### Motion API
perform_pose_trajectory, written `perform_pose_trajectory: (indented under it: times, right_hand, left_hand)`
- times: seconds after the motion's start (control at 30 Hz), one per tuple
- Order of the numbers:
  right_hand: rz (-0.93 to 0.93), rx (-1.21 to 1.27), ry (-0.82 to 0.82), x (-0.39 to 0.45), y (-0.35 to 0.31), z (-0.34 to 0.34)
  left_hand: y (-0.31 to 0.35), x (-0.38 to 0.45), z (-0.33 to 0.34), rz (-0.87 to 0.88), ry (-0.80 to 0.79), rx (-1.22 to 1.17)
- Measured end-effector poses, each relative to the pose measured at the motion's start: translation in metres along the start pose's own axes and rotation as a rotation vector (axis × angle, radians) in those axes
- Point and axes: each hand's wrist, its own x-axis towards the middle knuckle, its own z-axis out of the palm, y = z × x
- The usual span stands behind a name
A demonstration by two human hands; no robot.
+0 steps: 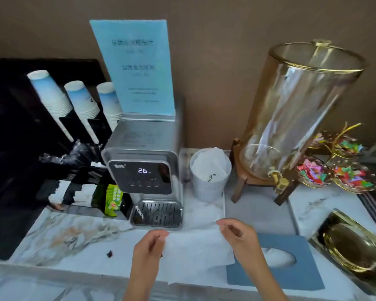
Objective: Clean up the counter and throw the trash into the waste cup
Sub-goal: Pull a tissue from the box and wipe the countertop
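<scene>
Both hands, the left hand [149, 246] and right hand [239, 233], pinch a tissue [195, 255] in closed fingers, spreading it just in front of the water dispenser [143, 168], apparently to wipe the worktop [74, 237].

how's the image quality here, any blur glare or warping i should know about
Head view: wide-angle warping bows the glass dispenser and the cup stacks outward. The whole frame is soft, so the text on the blue sign is unreadable. Both hands, left hand and right hand, are slightly smeared on the tissue. Glare streaks the glass, and the left side falls very dark.
</scene>
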Motion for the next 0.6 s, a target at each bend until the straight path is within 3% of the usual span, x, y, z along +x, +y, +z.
perform_pose_trajectory:
  times: [0.27, 0.6]
  right_hand:
    - [0.06, -0.088, -0.361, -0.012, -0.005, 0.1]
    - [-0.118, -0.369, -0.538, -0.025, -0.015, 0.215]
  left_hand:
    - [-0.034, -0.032, -0.105, -0.173, 0.26, -0.046]
    - [-0.074, -0.071, -0.182, -0.232, 0.555, -0.113]
